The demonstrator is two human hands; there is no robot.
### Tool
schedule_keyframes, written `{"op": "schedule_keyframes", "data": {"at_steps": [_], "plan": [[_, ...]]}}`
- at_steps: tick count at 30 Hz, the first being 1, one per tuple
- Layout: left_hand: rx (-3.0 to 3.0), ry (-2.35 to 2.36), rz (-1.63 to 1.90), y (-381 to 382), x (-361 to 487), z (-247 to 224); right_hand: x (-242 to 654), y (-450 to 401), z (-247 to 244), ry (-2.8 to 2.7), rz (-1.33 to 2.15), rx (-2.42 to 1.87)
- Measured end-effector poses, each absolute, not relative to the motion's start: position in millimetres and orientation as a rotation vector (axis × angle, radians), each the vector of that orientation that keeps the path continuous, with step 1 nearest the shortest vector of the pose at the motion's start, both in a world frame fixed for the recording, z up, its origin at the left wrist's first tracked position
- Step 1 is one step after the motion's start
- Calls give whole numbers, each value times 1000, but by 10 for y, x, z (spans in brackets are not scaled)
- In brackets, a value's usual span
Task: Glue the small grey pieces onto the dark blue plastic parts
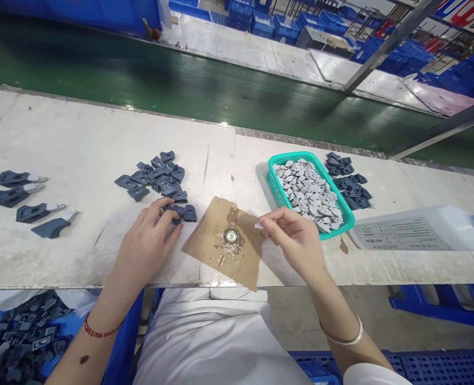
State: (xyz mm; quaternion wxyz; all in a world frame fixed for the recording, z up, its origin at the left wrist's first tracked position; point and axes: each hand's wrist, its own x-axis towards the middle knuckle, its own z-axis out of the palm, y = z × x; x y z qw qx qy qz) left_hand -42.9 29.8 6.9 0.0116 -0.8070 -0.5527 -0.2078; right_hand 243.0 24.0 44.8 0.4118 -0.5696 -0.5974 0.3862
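Observation:
My left hand (pixel 151 230) is at the near edge of a pile of dark blue-grey plastic pieces (pixel 162 176). Its thumb and fingers close on one dark plastic piece (pixel 176 213). Between the thumb and forefinger of my right hand (pixel 293 235) is a small pale plastic piece (pixel 258 225), mostly covered by the fingertips. That hand hovers by the right edge of a brown cardboard sheet (pixel 208 235). On the cardboard sits a small round metal cap (pixel 231 235), with wet, shiny spots around it.
A green basket (pixel 271 184) holds many pale grey pieces, with more dark pieces (pixel 353 190) behind it. A white bottle (pixel 417 230) lies at right. Several joined dark-and-pale pieces (pixel 46 214) lie left. A green conveyor belt (pixel 205 80) runs behind the table.

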Motion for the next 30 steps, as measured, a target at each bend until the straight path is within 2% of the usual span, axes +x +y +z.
{"op": "schedule_keyframes", "data": {"at_steps": [8,18,26,30], "plan": [[-2551,-1802,-768,84,-486,78,2240,291,261,-2167,614,-1348],[-2770,-1803,-541,99,-511,137,2079,337,202,-2497,246,-1267],[-2813,-1847,-652,154,-448,158,2092,341,221,-2416,424,-1346],[-2733,-2108,-972,105,-453,162,2125,324,238,-2058,787,-1403]]}}
